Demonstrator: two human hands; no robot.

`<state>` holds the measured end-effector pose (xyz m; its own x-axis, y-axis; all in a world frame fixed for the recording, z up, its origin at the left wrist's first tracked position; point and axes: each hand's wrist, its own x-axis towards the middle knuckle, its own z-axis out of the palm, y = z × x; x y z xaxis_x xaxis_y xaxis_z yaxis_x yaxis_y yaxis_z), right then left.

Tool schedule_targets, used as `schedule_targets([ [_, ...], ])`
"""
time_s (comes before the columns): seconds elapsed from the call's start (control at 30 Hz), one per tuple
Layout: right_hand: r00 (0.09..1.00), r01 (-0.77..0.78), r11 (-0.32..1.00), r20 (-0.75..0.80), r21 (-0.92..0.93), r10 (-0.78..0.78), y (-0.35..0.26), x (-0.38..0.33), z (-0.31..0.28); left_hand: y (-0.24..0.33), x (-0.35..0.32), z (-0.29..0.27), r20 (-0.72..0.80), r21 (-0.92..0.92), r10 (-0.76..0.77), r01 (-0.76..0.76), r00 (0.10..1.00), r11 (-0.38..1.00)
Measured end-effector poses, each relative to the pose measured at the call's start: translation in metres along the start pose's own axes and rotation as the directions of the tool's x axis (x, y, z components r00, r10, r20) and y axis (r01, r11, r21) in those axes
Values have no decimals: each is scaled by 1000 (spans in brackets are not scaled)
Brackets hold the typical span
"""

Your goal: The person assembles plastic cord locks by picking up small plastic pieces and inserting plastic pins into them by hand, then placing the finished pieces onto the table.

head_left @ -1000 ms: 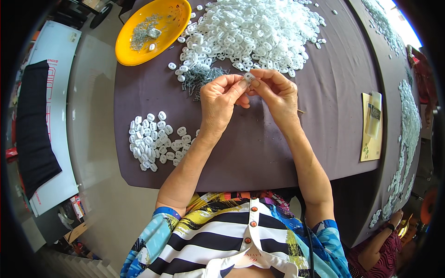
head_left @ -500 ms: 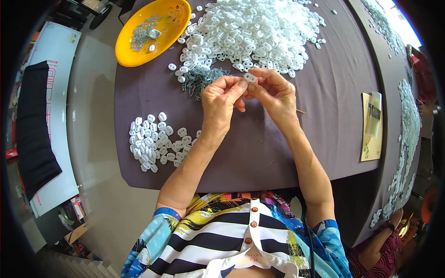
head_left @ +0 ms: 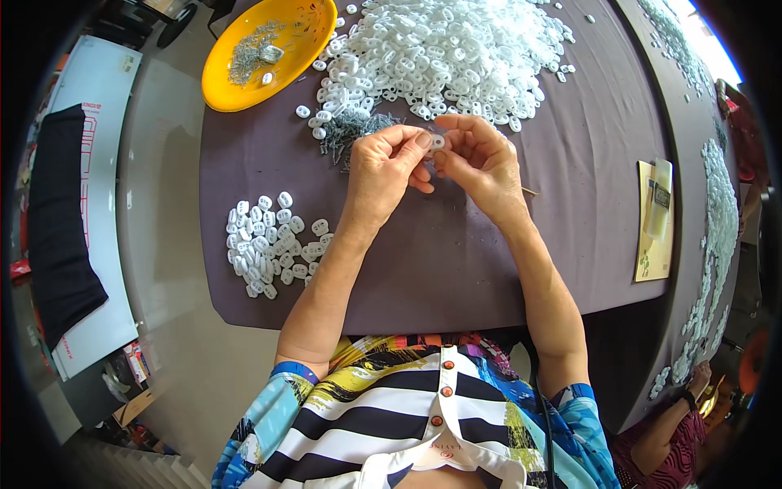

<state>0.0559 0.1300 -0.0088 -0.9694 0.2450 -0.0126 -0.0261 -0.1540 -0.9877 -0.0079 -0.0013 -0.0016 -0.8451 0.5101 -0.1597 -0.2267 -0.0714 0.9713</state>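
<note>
Between my two hands, over the middle of the table, is a small white oval plastic piece [head_left: 438, 141] with holes in it. My left hand [head_left: 384, 167] pinches its left end between thumb and forefinger. From the other side my right hand [head_left: 482, 167] closes on the piece, thumb below and curled fingers above; any smaller part in those fingers is too small to make out. Just beyond my left hand lies a tangled heap of small grey metal parts [head_left: 338, 137]. A large mound of similar white pieces [head_left: 456, 57] rises past my fingertips.
A yellow dish [head_left: 221, 96] with small metal bits stands at the far left. White pieces [head_left: 262, 244] lie grouped left of my left forearm. At right are a tan card [head_left: 654, 265] and a translucent object [head_left: 661, 204]. Another person's arm [head_left: 672, 424] shows at lower right.
The piece has shifted slightly between my fingers and is more covered by my left thumb. My left hand and forearm have moved a little left; the right fingers have loosened slightly.
</note>
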Motion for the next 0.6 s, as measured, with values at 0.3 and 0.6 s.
schedule_targets([
  [0.3, 999, 51, 998, 16, -20, -51, 4, 0, 4, -1, 0, 1, -46, -3, -21, 21, 999, 1000],
  [0.6, 994, 109, 978, 37, -177, -104, 9, 1, 2, 1, -1, 0, -24, 43, -16, 17, 1000, 999],
])
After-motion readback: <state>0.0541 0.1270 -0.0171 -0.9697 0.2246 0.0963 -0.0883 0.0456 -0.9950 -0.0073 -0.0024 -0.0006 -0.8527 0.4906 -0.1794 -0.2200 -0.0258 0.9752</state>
